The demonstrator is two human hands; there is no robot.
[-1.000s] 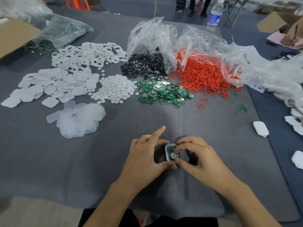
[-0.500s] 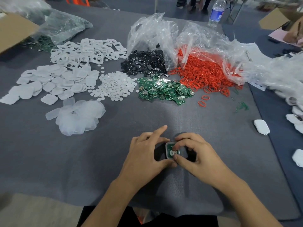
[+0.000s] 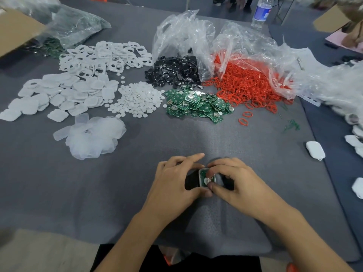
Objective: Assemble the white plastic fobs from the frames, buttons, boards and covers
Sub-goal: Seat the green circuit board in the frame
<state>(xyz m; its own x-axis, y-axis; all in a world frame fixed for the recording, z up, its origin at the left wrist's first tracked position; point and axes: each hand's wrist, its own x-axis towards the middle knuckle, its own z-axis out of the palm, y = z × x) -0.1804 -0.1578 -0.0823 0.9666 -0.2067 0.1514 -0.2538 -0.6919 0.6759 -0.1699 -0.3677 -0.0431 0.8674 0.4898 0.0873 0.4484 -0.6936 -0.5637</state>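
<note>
step: seat board | my left hand (image 3: 176, 181) pinches the small white plastic fob frame (image 3: 200, 176), low on the grey felt mat (image 3: 137, 183) | my right hand (image 3: 239, 185) is clamped on its green circuit board (image 3: 204, 175) — forefinger newly curled over the top edge — board likely almost home, cover next

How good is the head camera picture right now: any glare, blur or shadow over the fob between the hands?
Head view: the fob between the left hand and right hand is sharp, though dark shadow lies beside it on both sides. Head view: glare streaks the clear plastic bags. Head view: the cardboard box in the top left corner is smeared.
</note>
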